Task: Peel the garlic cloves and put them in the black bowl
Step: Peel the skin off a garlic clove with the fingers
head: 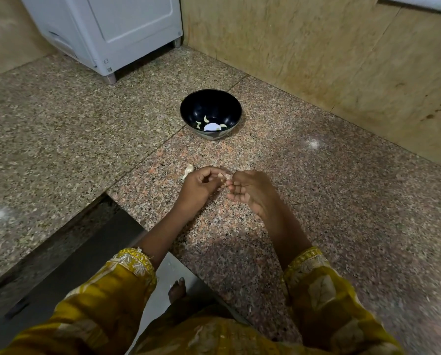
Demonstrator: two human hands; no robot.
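Observation:
A black bowl [211, 112] stands on the granite floor ahead of me, with a few pale peeled cloves [206, 119] lying in its bottom. Nearer to me, my left hand [200, 187] and my right hand [251, 192] meet above the floor. Between their fingertips they pinch one small garlic clove [225, 177], mostly hidden by the fingers. A piece of unpeeled garlic [188, 170] lies on the floor just left of my left hand.
A white appliance [106, 32] on short legs stands at the back left. A tan stone wall [342, 55] runs along the back right. A dark step edge [68, 249] drops away at the lower left. My bare foot [177, 290] shows below.

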